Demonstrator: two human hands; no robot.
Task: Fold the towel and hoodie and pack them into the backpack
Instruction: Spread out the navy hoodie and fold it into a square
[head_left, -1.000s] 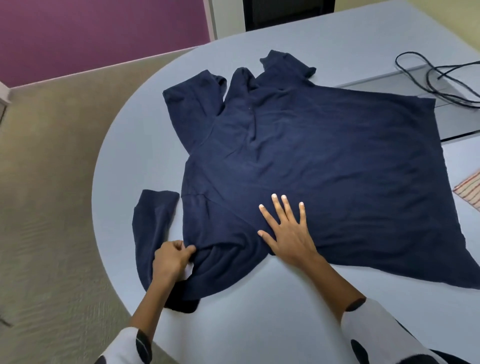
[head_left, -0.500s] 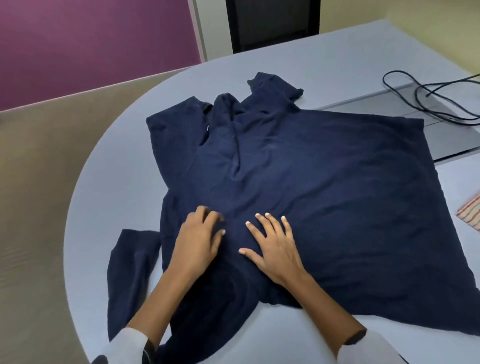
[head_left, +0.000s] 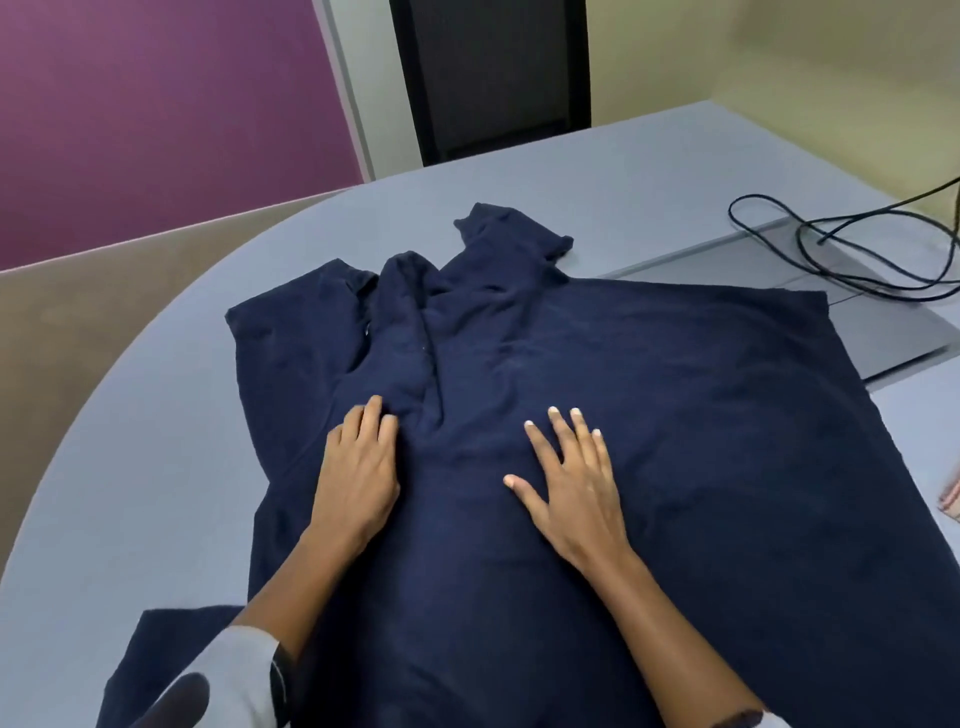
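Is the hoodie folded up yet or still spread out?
Mostly spread out: the hoodie lies flat across the table, both hands pressing it.

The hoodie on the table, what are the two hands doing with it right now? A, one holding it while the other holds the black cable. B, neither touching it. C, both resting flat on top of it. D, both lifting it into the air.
C: the left hand and right hand both lie palm-down on the navy hoodie, which is spread on the table.
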